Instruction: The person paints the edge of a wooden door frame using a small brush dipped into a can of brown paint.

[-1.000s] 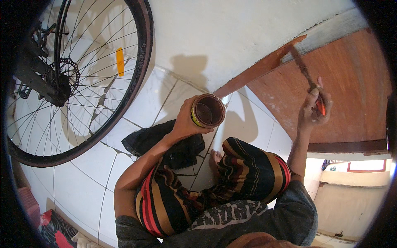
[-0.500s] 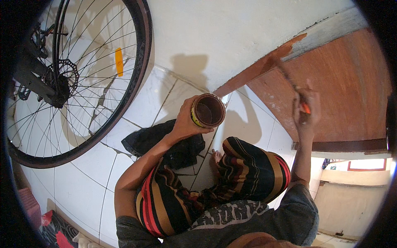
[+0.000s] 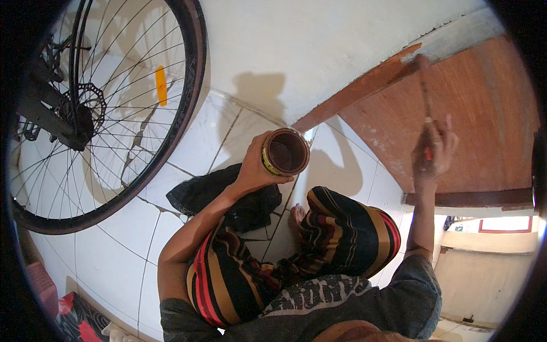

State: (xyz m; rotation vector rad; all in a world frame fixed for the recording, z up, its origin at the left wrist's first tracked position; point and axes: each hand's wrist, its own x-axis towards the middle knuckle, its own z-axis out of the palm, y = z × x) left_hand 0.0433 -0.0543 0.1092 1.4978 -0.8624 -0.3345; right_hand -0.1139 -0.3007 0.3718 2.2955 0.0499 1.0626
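Observation:
My left hand (image 3: 256, 163) is wrapped round the side of a round paint can (image 3: 269, 161), held upright over the floor. Its rim and inside wall are coated with brown paint. At the right, my right hand (image 3: 434, 149) grips a paintbrush (image 3: 425, 94) by its orange-red handle, blurred by motion. The bristles meet the wooden door frame (image 3: 364, 88) near its far part, where brown paint borders a greyish bare stretch (image 3: 456, 37). Beside the frame stands a reddish-brown wooden door panel (image 3: 456, 114).
A bicycle wheel (image 3: 196, 74) with an orange reflector stands at the left against the white wall (image 3: 285, 45). Dark cloth (image 3: 250, 208) lies on cracked white floor tiles (image 3: 119, 251) below my left forearm. A patterned red and black fabric (image 3: 80, 319) is at the lower left.
My right hand has moved slightly right, carrying the brush tip farther along the frame, away from me, to the edge of the brown paint. My left hand and the can stay nearly still.

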